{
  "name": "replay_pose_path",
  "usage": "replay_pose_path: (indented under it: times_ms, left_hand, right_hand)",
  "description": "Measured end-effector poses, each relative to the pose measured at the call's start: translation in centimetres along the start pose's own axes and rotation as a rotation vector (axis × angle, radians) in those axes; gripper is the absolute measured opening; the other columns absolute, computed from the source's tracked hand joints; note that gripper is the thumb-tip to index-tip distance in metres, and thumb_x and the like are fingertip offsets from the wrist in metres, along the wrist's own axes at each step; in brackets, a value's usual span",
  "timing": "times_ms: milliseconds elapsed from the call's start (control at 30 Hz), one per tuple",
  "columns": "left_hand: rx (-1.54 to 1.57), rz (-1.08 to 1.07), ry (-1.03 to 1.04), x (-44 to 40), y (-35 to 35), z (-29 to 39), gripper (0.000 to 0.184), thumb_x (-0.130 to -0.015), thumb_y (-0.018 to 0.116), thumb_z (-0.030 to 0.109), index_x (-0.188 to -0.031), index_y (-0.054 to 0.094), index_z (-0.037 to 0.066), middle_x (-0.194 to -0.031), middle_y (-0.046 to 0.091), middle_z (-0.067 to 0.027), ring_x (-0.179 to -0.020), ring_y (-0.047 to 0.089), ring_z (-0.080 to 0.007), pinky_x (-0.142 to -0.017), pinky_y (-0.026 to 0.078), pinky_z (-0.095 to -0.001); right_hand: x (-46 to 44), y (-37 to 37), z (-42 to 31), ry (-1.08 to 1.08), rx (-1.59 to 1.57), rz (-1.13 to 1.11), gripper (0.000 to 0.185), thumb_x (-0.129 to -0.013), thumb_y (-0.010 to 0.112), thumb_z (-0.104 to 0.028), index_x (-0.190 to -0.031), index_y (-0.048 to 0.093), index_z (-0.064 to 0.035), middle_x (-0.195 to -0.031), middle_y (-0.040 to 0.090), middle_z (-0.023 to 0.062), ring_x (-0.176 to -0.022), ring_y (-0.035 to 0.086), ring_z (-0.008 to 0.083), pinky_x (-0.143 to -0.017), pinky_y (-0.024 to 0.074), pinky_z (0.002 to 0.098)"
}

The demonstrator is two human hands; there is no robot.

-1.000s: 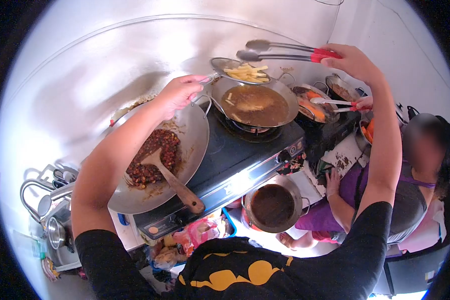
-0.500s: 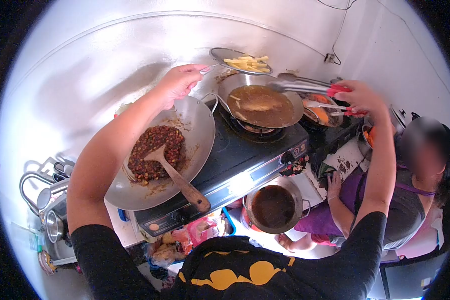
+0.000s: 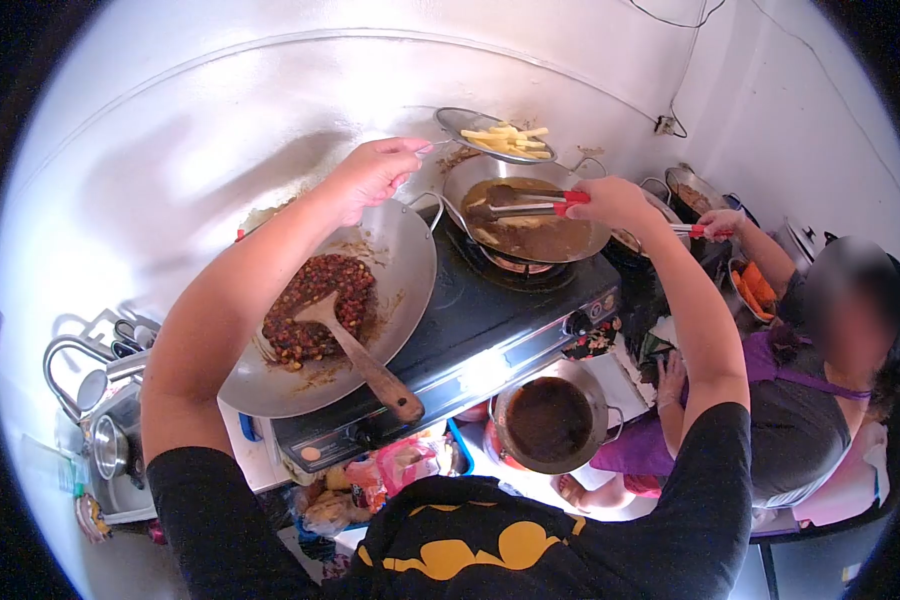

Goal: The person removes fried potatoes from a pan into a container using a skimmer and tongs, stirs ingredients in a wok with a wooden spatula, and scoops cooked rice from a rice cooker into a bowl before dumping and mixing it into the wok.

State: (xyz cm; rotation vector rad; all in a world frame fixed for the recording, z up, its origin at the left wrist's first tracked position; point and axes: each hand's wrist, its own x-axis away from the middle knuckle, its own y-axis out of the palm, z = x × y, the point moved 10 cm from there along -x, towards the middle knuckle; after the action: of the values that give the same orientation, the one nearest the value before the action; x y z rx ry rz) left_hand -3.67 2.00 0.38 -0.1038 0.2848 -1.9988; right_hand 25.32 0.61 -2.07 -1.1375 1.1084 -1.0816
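Observation:
My left hand (image 3: pixel 382 175) is closed round the thin handle of a strainer (image 3: pixel 458 122), raised beyond the pan's far edge. Pale yellow fry-like strips (image 3: pixel 510 138) lie in the strainer. My right hand (image 3: pixel 610 202) grips tongs (image 3: pixel 568 206) by their red handle, with the dark tips inside the frying pan (image 3: pixel 598 238). Brown oil (image 3: pixel 555 240) fills that pan, and a few pale pieces show in it; whether the tips hold any cannot be made out. Below my left forearm, a large wok (image 3: pixel 415 290) holds a dark red, chunky mixture (image 3: pixel 320 285) and a wooden spatula (image 3: pixel 350 350).
The pans stand on a black gas stove (image 3: pixel 460 345). A pot of dark liquid (image 3: pixel 548 420) sits in front. At the right, a co-worker (image 3: pixel 800 400) holds other red-handled tongs near a bowl of orange pieces (image 3: pixel 755 287). Pots fill a sink (image 3: pixel 120 500) at left.
My right hand has moved left, bringing the tongs from the pan's right side into it. My left hand and the strainer have shifted slightly right and down.

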Motion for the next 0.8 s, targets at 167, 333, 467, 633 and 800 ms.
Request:
replay_pose_path:
  times_ms: [167, 333, 467, 633, 800]
  left_hand:
    - [0.023, -0.021, 0.020, 0.4, 0.2, 0.7, 0.046, -0.081, 0.055, 0.015, -0.126, 0.053, 0.005, -0.064, 0.041, 0.0065, -0.048, 0.030, -0.0019, -0.040, 0.020, -0.0176]
    - [0.023, -0.013, 0.012, 0.0, 0.0, 0.5, 0.045, -0.081, 0.055, 0.015, -0.124, 0.054, 0.005, -0.064, 0.042, 0.0066, -0.048, 0.030, -0.0017, -0.039, 0.020, -0.0174]
    - [0.015, -0.003, 0.023, 0.0, -0.2, 0.5, 0.043, -0.081, 0.055, 0.015, -0.123, 0.055, 0.005, -0.064, 0.041, 0.0068, -0.047, 0.029, -0.0014, -0.039, 0.020, -0.0171]
    - [0.013, -0.020, 0.031, -0.4, -0.9, 0.3, 0.043, -0.081, 0.055, 0.015, -0.123, 0.055, 0.005, -0.064, 0.041, 0.0067, -0.047, 0.028, -0.0011, -0.040, 0.020, -0.0175]
    - [-0.007, 0.025, 0.017, -0.7, -1.7, -0.5, 0.043, -0.082, 0.056, 0.016, -0.123, 0.055, 0.005, -0.064, 0.041, 0.0065, -0.047, 0.028, -0.0012, -0.040, 0.021, -0.0177]
  right_hand:
    - [-0.3, 0.3, 0.3, -0.038, -0.038, 0.042, 0.040, -0.077, 0.063, -0.042, -0.106, 0.063, -0.0153, -0.100, 0.066, 0.0123, -0.097, 0.061, 0.0319, -0.081, 0.0480, 0.0437]
    - [1.6, -1.3, 0.2, -0.010, -0.091, 0.064, 0.038, -0.078, 0.062, -0.040, -0.109, 0.063, -0.0195, -0.101, 0.066, 0.0109, -0.098, 0.061, 0.0312, -0.081, 0.0478, 0.0434]
    - [2.8, -2.3, 1.8, 0.011, -0.123, 0.082, 0.038, -0.078, 0.062, -0.040, -0.111, 0.063, -0.0205, -0.102, 0.066, 0.0110, -0.097, 0.061, 0.0314, -0.082, 0.0479, 0.0428]
    - [4.9, -4.3, 4.2, 0.027, -0.068, 0.063, 0.040, -0.078, 0.061, -0.039, -0.112, 0.063, -0.0182, -0.100, 0.066, 0.0122, -0.094, 0.062, 0.0325, -0.082, 0.0480, 0.0415]
    - [7.9, -7.8, 6.7, 0.145, -0.116, 0.090, 0.038, -0.079, 0.061, -0.034, -0.111, 0.064, -0.0137, -0.096, 0.066, 0.0134, -0.088, 0.062, 0.0294, -0.081, 0.0481, 0.0392]
